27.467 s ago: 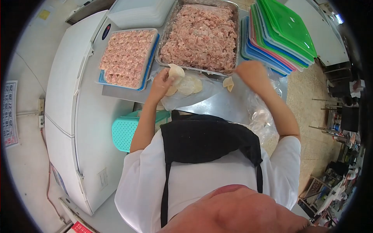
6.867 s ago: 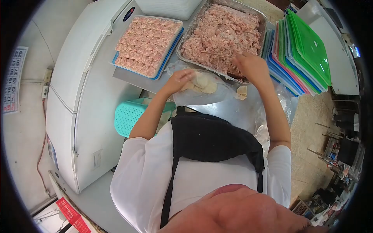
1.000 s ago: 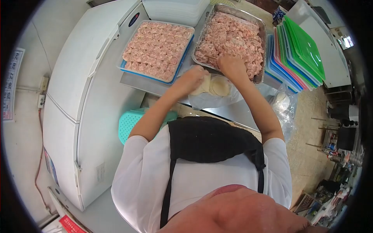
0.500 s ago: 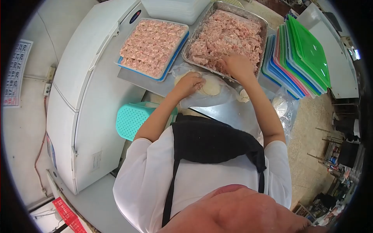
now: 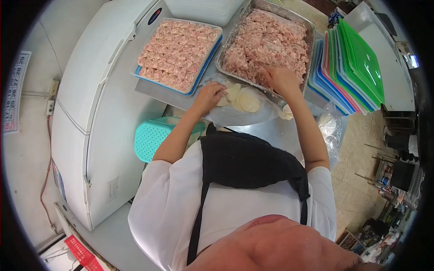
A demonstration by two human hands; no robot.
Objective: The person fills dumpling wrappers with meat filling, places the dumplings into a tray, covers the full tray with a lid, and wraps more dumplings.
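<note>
My left hand (image 5: pixel 209 97) is closed at the left side of several thin, round pale wrappers (image 5: pixel 248 102), which lie partly overlapped on a clear plastic sheet (image 5: pixel 244 118). What its fingers hold is hidden. Over the near edge of a metal tray (image 5: pixel 219 63) heaped with ground meat (image 5: pixel 267 43), my right hand (image 5: pixel 282 80) is closed, and anything in its grip is too small to tell. A folded pale wrapper (image 5: pixel 287 112) sits beside that sheet, below my right wrist. To the left, rows of meat-filled pieces (image 5: pixel 178 54) fill a shallow plastic tray with blue beneath it.
Colored plastic lids or trays (image 5: pixel 357 67) are stacked at the right of the steel table (image 5: pixel 165 95). Stacked clear containers (image 5: pixel 205 10) stand behind. A plastic bag (image 5: pixel 330 128) hangs at the right edge. Below left is a turquoise basket (image 5: pixel 153 139), beside a white freezer (image 5: pixel 122 135).
Since half a second ago, my left hand has shifted left, uncovering more of the wrappers. My right hand has moved slightly right and down at the meat tray's near edge.
</note>
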